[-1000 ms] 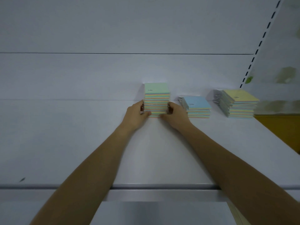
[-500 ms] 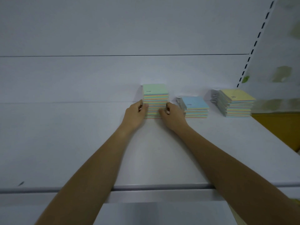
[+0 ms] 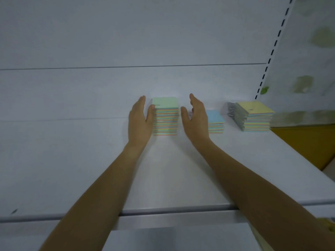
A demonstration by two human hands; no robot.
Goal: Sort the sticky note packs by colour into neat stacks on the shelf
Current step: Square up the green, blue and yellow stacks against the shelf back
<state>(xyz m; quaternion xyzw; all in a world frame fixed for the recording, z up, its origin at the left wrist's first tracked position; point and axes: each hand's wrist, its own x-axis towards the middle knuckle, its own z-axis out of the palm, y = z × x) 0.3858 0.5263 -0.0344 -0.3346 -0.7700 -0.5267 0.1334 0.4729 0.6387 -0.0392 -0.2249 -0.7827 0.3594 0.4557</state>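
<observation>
I see three stacks of sticky note packs in a row on the shelf [image 3: 72, 160]: the tallest stack [image 3: 165, 116] leftmost, the shortest stack [image 3: 215, 122] in the middle, the third stack [image 3: 255, 116] rightmost. My left hand [image 3: 139, 120] and right hand [image 3: 195, 120] flank the tallest.

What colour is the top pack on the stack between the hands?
Pale green, on the stack; its edges below show multicoloured stripes. Only the head view shows it.
</observation>
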